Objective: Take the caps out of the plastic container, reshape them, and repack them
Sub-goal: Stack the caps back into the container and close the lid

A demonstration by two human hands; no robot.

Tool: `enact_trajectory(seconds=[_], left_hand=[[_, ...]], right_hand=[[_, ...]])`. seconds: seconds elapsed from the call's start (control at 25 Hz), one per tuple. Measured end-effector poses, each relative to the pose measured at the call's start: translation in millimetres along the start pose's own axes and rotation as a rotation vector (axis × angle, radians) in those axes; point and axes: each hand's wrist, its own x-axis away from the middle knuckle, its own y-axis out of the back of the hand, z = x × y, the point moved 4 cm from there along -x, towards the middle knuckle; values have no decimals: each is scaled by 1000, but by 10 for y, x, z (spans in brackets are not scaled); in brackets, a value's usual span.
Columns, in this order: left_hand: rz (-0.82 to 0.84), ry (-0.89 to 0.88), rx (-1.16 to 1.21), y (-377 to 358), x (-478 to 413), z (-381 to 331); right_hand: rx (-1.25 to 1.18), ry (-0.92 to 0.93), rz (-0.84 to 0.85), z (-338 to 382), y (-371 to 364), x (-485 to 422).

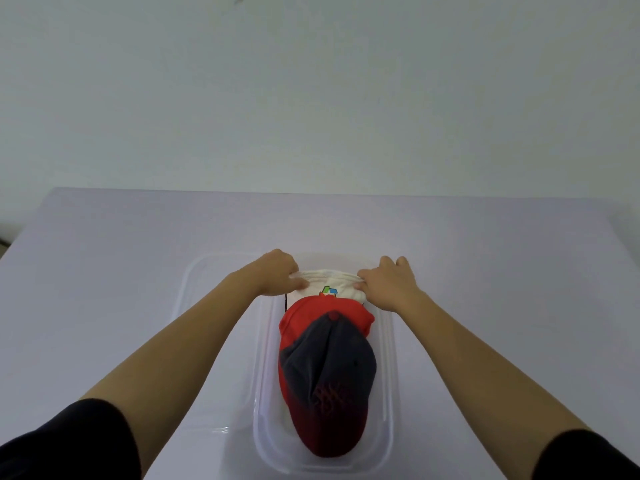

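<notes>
A clear plastic container (386, 393) stands on the white table, long side pointing away from me. Inside it lie nested caps: a dark grey cap (332, 358) nearest me, a red cap (311, 315) under and behind it, and a white cap (329, 284) with a coloured logo at the far end. My left hand (278, 277) pinches the white cap's far left edge. My right hand (389, 284) grips its far right edge. Both hands sit over the container's far end.
A clear lid (197, 306) lies flat on the table (104, 289), left of the container and partly under it. A pale wall rises behind the table's far edge.
</notes>
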Motion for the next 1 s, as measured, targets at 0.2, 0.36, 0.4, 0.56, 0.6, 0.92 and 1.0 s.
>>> enact_trajectory(seconds=[0.2, 0.36, 0.4, 0.56, 0.6, 0.92, 1.0], left_hand=[[-152, -17, 6, -19, -59, -73], [-246, 77, -233, -47, -106, -55], [-272, 86, -238, -44, -88, -67], [-427, -42, 267, 26, 208, -26], [-446, -67, 381, 41, 329, -2], [-155, 23, 308, -227, 476, 10], [-180, 104, 272, -259, 471, -16]], right_hand=[[-111, -20, -180, 22, 80, -21], [-77, -97, -192, 20, 61, -32], [-81, -95, -192, 47, 78, -32], [-348, -45, -400, 0, 198, 155], [-464, -15, -414, -49, 184, 242], [-433, 97, -164, 191, 2, 405], [-412, 32, -137, 230, -40, 382]])
